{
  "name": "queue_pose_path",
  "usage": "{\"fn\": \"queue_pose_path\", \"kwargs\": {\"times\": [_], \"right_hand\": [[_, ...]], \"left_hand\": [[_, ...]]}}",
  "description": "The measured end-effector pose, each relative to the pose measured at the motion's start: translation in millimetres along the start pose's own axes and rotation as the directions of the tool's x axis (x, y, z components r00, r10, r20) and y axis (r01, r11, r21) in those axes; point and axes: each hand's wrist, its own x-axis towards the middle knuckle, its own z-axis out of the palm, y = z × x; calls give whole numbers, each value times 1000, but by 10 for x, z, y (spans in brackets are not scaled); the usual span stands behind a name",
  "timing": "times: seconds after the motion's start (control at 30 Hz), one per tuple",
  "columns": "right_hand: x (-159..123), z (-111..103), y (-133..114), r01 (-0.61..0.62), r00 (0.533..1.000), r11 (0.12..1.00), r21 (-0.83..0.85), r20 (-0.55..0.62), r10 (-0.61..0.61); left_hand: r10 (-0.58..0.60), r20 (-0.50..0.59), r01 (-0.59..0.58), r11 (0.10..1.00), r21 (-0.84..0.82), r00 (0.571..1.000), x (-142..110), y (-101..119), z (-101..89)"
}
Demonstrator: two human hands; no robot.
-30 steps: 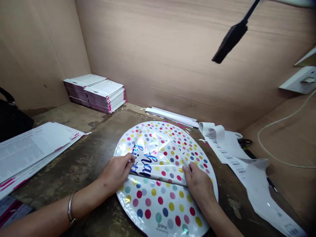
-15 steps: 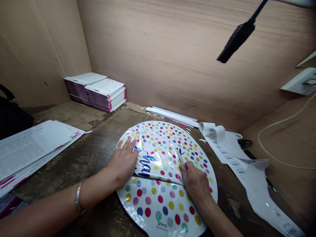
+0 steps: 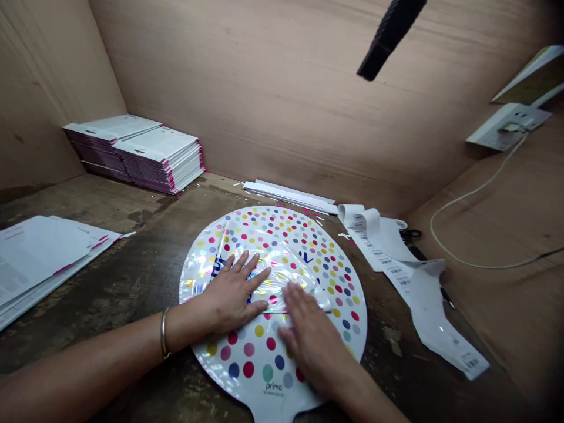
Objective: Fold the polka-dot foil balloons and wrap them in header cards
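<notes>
Head view looks down on a worn, dark wooden workbench boxed in by pale plywood walls. Against the back wall sit 2 stacks of white printed sheets with pink edges, and a loose pile of white sheets lies at the bench's left side. A white wall socket sits high on the right, with a thin white cable running from it, while a black ribbed bar juts in at the top. Centred before the person, a round white foil balloon with multicoloured polka dots lies flat on the bench, creased and folded across its middle, with blue script lettering partly showing. The left hand, wearing a silver bangle, is open, fingers spread, pressed flat on the balloon and gripping nothing. The right hand is equally open and flat on the fold, holding nothing. Right of the balloon lie a curling white strip of barcode labels and black scissors.
</notes>
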Motion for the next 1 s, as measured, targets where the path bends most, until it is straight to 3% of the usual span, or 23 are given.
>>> {"fn": "queue_pose_path", "kwargs": {"times": [0.07,0.13,0.2,0.3,0.4,0.47,0.5,0.57,0.63,0.67,0.73,0.83,1.0], "right_hand": [[21,-86,86,-242,970,970,-23,-7,242],[113,-180,141,-309,947,949,-57,-107,302],[246,-202,101,-152,975,986,-65,-172,139],[413,-83,-53,85,989,996,-24,-122,-87],[465,41,-120,82,994,996,22,-72,-80],[456,59,-105,58,997,997,47,-47,-56],[450,54,-93,51,998,997,54,-34,-49],[443,34,-78,43,999,998,52,-27,-42],[447,23,-82,38,999,998,46,-34,-37],[450,23,-89,36,999,998,45,-37,-35],[454,27,-101,33,999,998,52,-37,-31],[448,36,-104,29,999,998,60,-31,-27],[435,68,-72,23,999,998,61,-39,-20]], "left_hand": [[-3,-1,3,1000,-8,1000,0,26,6],[-2,-2,2,1000,-10,1000,5,65,30],[-1,-7,1,1000,-6,1000,18,77,53],[-14,-5,14,1000,10,1000,22,-76,22],[-214,-16,214,974,72,977,-59,-425,-141],[-392,-95,402,906,136,915,-155,-601,-284],[-427,-152,448,880,158,891,-200,-631,-348],[-376,-246,415,901,130,893,-253,-564,-438],[-329,-286,337,941,-19,900,-233,-413,-479],[-372,-273,349,928,-130,887,-195,-350,-490],[-541,-182,471,822,-321,821,-82,-317,-513],[-704,6,632,633,-448,710,119,-487,-567],[-698,247,684,459,-567,673,320,-727,-614]]}}
